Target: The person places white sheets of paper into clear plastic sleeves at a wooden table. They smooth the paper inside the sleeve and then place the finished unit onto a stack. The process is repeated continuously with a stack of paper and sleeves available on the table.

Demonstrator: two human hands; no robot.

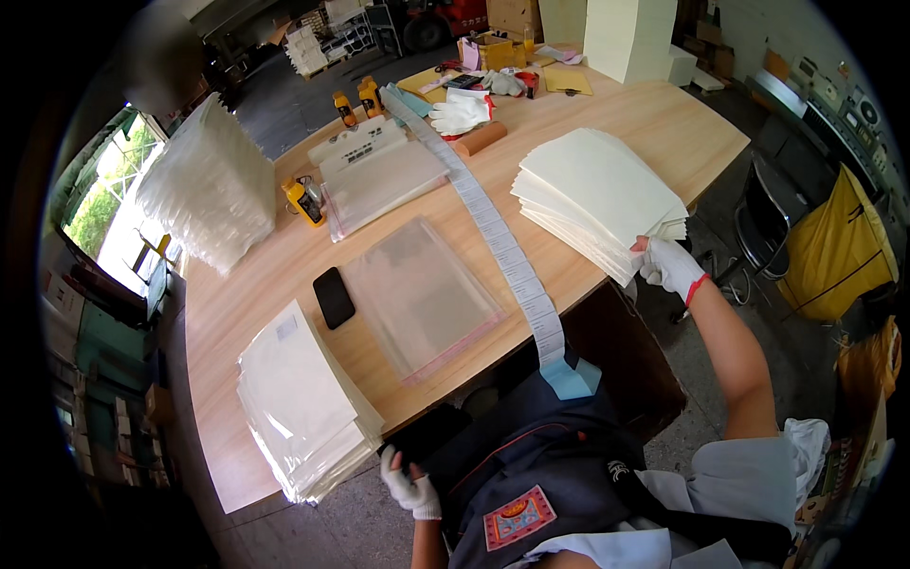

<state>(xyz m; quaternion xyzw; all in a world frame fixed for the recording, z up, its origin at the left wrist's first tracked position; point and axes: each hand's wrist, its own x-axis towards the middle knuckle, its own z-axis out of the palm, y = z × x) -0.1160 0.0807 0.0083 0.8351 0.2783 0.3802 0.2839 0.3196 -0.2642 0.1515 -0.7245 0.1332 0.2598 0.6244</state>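
Observation:
My right hand (671, 268), in a white fingerless glove with a red cuff, is closed on the near corner of a tall stack of cream paper sheets (599, 190). How many sheets it pinches cannot be told. My left hand (410, 486), gloved the same way, hangs by the table's front edge with its fingers apart and nothing in them. Beside it lies a pile of paper in glossy clear sleeves (301, 394), with a small label on top. Between the two paper piles, clear plastic bags (422, 294) lie flat, next to a long strip of white labels (502, 237).
A black phone (334, 297) lies left of the bags. Farther back are more plastic bags (384, 185), an orange bottle (303, 202), white gloves (462, 112) and a brown roll (481, 139). A tall wrapped white stack (213, 185) stands at the left; a black chair (763, 218) is at the right.

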